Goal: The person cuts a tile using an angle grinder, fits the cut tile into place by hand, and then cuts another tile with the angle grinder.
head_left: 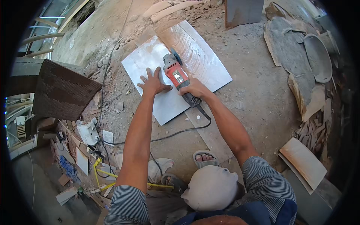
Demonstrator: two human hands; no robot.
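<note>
A large white tile (168, 107) lies at an angle on the dusty ground in front of me. My left hand (152, 83) rests flat on its left part, fingers spread and holding nothing. In my right hand (195, 89) is a red and black angle grinder (176, 75), gripped round its rear body. The grinder's disc (176, 56) stands on edge at a line running to the tile's far edge; whether it is spinning cannot be told. Reddish dust streaks (191, 48) cover the tile right of the disc. My palm hides part of the grinder's handle.
The black power cord (176, 134) runs from the grinder leftward to a white socket box (88, 133). A brown textured tile (63, 90) leans at the left. Torn sacking (283, 41) and a shallow pan (318, 58) lie at right, above some stacked tiles (304, 163). Rubble borders the work spot.
</note>
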